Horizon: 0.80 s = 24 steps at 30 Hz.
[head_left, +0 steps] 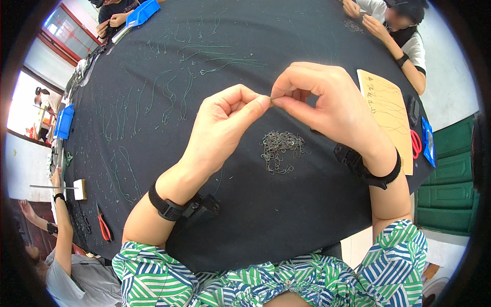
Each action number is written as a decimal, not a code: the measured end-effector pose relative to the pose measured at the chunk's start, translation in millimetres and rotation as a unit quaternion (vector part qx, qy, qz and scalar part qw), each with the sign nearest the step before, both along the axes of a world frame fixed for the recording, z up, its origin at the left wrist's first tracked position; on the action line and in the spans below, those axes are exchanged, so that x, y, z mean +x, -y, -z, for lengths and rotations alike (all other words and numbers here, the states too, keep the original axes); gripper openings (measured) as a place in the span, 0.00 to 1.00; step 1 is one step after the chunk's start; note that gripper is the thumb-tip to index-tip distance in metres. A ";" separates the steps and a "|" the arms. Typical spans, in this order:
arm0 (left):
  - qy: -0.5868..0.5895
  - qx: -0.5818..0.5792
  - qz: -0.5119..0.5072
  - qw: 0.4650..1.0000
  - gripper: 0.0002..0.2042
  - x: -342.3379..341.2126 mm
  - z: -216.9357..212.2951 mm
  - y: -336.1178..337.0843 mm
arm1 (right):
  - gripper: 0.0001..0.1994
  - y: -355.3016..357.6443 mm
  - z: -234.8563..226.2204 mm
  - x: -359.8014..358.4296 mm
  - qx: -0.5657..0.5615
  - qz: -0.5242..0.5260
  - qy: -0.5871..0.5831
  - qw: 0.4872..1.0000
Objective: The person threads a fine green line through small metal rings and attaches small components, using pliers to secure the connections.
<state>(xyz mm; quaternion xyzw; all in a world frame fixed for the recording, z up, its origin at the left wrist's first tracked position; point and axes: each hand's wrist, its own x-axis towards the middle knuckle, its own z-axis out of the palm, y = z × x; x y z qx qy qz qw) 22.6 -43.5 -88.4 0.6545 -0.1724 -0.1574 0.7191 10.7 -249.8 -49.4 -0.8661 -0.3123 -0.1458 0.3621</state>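
Above the middle of the dark tablecloth, my left hand (227, 115) and my right hand (327, 97) meet fingertip to fingertip. Thumb and forefinger are pinched together on each hand. Whatever sits between them is too small to make out. Just below my hands lies a loose pile of small dark metal hooks (283, 146), touched by neither hand. Lengths of thin green line (169, 97) are spread over the cloth to the left and beyond my hands. Some of them are looped or doubled.
A tan card (387, 112) with hooks and lines lies at right, near red-handled scissors (416, 145) and a blue packet (428, 140). Red-handled pliers (104, 227) rest at left. Blue trays (64, 122) stand along the far-left edge. Other people work around the table.
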 end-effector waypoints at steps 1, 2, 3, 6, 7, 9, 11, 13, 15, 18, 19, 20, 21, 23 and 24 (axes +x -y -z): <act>0.000 0.000 0.000 1.000 0.08 0.5 -0.8 -1.0 | 0.03 0.4 -0.3 0.2 -0.006 -0.002 0.005 1.000; -0.026 -0.006 0.009 1.000 0.08 1.0 -2.5 -2.6 | 0.03 0.9 -0.6 0.4 -0.011 -0.004 0.010 1.000; -0.053 -0.013 0.019 0.998 0.08 1.3 -3.8 -3.1 | 0.03 1.8 -0.7 1.0 -0.011 -0.004 0.010 1.000; -0.049 -0.001 0.015 0.999 0.08 1.1 -5.4 -2.2 | 0.04 3.6 -0.5 2.1 -0.041 -0.017 0.029 0.999; -0.049 -0.001 0.015 0.999 0.08 0.8 -5.1 -1.1 | 0.04 3.8 0.1 2.3 -0.041 -0.015 0.031 0.999; -0.023 -0.002 0.008 1.000 0.09 -0.4 -4.2 1.6 | 0.04 3.8 0.0 2.2 -0.041 -0.013 0.033 0.999; -0.009 0.006 0.002 1.000 0.07 -0.8 -3.1 2.3 | 0.04 3.2 -1.2 1.7 -0.040 -0.011 0.027 0.999; 0.004 0.014 -0.003 1.000 0.06 -0.6 -3.0 1.8 | 0.04 3.1 -1.0 1.9 -0.039 -0.011 0.026 0.999; -0.006 -0.001 0.007 1.000 0.08 -0.1 -4.1 -0.4 | 0.04 3.0 -0.9 2.0 -0.039 -0.011 0.025 0.999; 0.008 -0.004 -0.010 1.000 0.05 -0.9 -2.2 2.5 | 0.05 3.4 -2.1 1.5 -0.012 -0.019 -0.019 1.000; 0.008 -0.004 -0.010 1.000 0.05 -1.0 -2.5 2.8 | 0.05 3.8 -3.6 0.6 -0.009 -0.015 -0.032 0.999; 0.008 -0.007 -0.010 1.000 0.05 -1.2 -3.1 3.1 | 0.05 4.1 -4.5 0.1 -0.007 -0.011 -0.045 0.999; 0.008 -0.009 -0.010 1.000 0.05 -1.4 -3.6 3.1 | 0.05 4.4 -4.3 0.1 -0.007 -0.012 -0.045 0.999; 0.007 -0.010 -0.010 1.000 0.05 -1.5 -3.5 3.1 | 0.05 5.3 -3.3 0.7 0.012 -0.015 -0.070 0.997; 0.005 -0.012 -0.009 1.000 0.05 -1.2 -3.0 3.0 | 0.05 5.5 -2.6 1.5 0.013 -0.016 -0.071 0.997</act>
